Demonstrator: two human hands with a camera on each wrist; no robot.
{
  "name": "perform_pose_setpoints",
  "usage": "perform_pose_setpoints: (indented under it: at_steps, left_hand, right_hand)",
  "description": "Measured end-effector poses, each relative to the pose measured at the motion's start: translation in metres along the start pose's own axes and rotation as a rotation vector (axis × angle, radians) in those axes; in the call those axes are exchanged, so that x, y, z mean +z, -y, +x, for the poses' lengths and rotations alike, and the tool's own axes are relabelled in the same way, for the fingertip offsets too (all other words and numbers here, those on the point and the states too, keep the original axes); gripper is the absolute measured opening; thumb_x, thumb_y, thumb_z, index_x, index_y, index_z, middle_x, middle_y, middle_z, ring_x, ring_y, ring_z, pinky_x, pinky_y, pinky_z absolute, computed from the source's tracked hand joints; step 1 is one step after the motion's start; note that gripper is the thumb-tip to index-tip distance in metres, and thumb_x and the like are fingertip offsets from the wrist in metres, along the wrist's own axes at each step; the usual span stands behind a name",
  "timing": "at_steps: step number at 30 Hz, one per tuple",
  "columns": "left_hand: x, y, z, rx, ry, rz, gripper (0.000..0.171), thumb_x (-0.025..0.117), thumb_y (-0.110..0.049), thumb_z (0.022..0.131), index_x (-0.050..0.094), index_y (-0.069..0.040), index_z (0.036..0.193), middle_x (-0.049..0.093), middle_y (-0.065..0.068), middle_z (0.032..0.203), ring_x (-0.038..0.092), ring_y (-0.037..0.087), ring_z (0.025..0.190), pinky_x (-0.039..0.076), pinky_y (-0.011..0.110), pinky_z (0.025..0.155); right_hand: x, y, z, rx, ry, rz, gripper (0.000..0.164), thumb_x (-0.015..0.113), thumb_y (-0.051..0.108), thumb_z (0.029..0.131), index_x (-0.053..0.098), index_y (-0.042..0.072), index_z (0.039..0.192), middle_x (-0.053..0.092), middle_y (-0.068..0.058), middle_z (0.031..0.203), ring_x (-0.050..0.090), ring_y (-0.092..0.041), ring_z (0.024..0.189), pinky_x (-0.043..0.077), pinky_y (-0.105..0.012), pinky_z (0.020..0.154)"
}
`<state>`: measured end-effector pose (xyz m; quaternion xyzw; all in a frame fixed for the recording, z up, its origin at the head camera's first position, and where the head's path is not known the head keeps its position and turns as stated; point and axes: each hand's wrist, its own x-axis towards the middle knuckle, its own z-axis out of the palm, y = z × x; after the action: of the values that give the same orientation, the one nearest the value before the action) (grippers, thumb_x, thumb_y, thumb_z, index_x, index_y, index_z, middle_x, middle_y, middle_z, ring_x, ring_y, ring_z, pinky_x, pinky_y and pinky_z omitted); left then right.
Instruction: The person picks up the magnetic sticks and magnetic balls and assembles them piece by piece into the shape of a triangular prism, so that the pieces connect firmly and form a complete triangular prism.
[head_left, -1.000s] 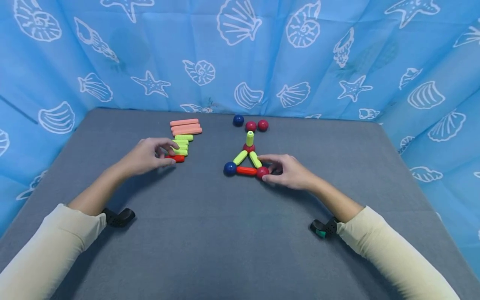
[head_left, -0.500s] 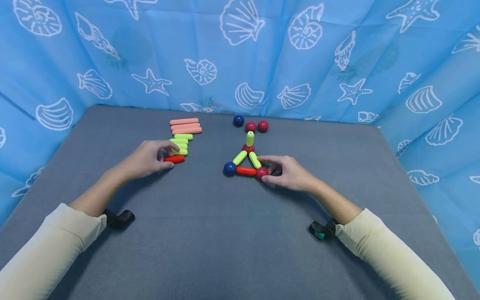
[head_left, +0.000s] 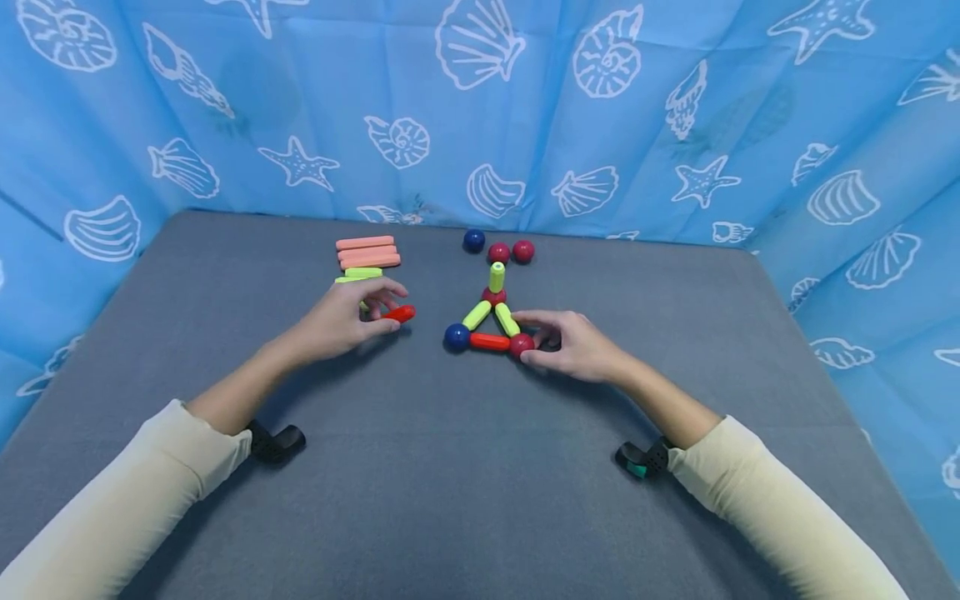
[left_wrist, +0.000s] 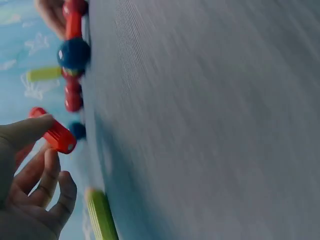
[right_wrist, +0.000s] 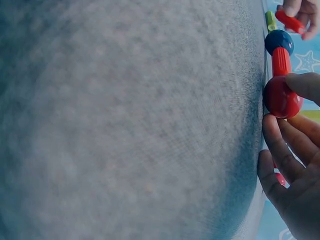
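Note:
My left hand pinches a short red magnetic rod between thumb and fingers, above the cloth; the left wrist view shows the rod slanted in the grip. To its right lies a triangle of rods and balls. A blue ball and a red ball form its near corners, joined by a red rod. Two yellow-green rods run back to another red ball, from which a yellow-green rod stands upright. My right hand holds the near red ball between thumb and fingers.
Behind the left hand lie salmon rods and yellow-green rods, the latter partly hidden by it. A loose blue ball and two red balls sit behind the triangle. A blue shell-print curtain borders the grey cloth.
The left hand has picked up the red rod from beside the yellow-green rods and moved right with it toward the triangle. The right hand stays at the near red ball.

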<state>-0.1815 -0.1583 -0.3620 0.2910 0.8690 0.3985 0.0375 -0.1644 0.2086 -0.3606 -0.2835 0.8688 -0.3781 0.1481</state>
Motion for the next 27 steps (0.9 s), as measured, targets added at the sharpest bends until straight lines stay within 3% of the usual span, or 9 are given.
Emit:
perform_pose_setpoints:
  at_steps: [6, 13, 21, 27]
  left_hand:
    - [0.023, -0.022, 0.016, 0.050, -0.028, -0.148, 0.042, 0.075, -0.006, 0.088, 0.063, -0.004, 0.128, 0.066, 0.006, 0.105, 0.059, 0.019, 0.085, 0.049, 0.033, 0.071]
    - [0.038, -0.040, 0.028, 0.093, 0.021, -0.237, 0.033, 0.074, -0.008, 0.089, 0.066, -0.008, 0.122, 0.067, 0.003, 0.110, 0.061, 0.019, 0.089, 0.053, 0.036, 0.081]
    - [0.045, -0.040, 0.032, 0.052, 0.082, -0.258, 0.030, 0.074, -0.008, 0.089, 0.067, -0.009, 0.118, 0.066, 0.003, 0.113, 0.063, 0.019, 0.091, 0.053, 0.037, 0.083]
    - [0.044, -0.035, 0.031, 0.075, 0.076, -0.262, 0.029, 0.072, -0.007, 0.090, 0.065, -0.009, 0.118, 0.065, 0.004, 0.114, 0.064, 0.018, 0.093, 0.053, 0.038, 0.083]
  right_hand:
    - [0.000, 0.000, 0.000, 0.014, 0.000, -0.001, 0.059, 0.073, 0.011, 0.089, 0.051, 0.003, 0.143, 0.063, -0.012, 0.127, 0.060, -0.023, 0.097, 0.050, -0.044, 0.083]
    - [0.000, 0.000, 0.002, 0.017, 0.004, -0.016, 0.059, 0.072, 0.011, 0.089, 0.051, 0.004, 0.144, 0.063, -0.011, 0.126, 0.059, -0.022, 0.095, 0.051, -0.041, 0.082]
    - [0.000, -0.001, 0.002, 0.021, 0.008, -0.002, 0.060, 0.072, 0.011, 0.090, 0.050, 0.004, 0.145, 0.060, -0.012, 0.132, 0.060, -0.022, 0.097, 0.051, -0.042, 0.085]
    - [0.000, -0.001, 0.002, 0.012, 0.012, 0.010, 0.060, 0.071, 0.011, 0.090, 0.049, 0.004, 0.145, 0.059, -0.013, 0.134, 0.060, -0.022, 0.099, 0.050, -0.043, 0.085]
